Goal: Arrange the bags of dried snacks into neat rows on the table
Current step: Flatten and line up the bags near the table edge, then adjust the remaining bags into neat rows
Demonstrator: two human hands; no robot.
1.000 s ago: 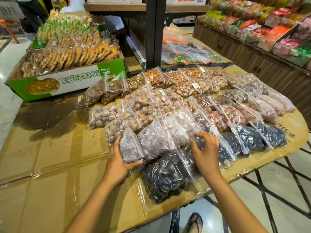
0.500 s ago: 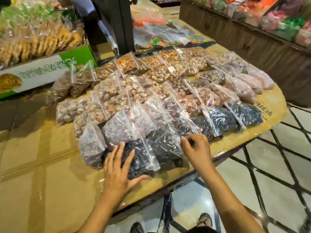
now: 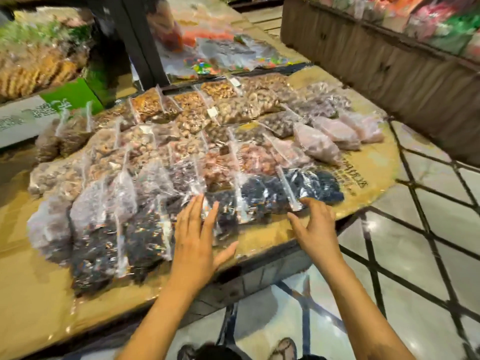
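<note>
Clear bags of dried snacks [image 3: 181, 141] lie in several slanted rows on the cardboard-covered table [image 3: 368, 178]. The front row holds dark, almost black fruit bags [image 3: 262, 196], with pale purple bags [image 3: 85, 211] at its left end. My left hand [image 3: 197, 237] lies flat with fingers spread on the near edge of a dark bag. My right hand [image 3: 314, 227] hovers at the front edge of the dark bags on the right, fingers apart, tips touching a bag's sealed strip. The frame is blurred by motion.
A green and white box of cookies [image 3: 39, 100] stands at the back left. A dark post [image 3: 135, 40] rises behind the rows, with colourful candy bags [image 3: 220, 55] beyond it. A wooden display counter [image 3: 389, 63] runs along the right. The table edge and tiled floor [image 3: 389, 255] are just below my hands.
Both hands have shifted rightward along the front row of dark bags. The left hand left the bags at the left end, and my view swung to the right.
</note>
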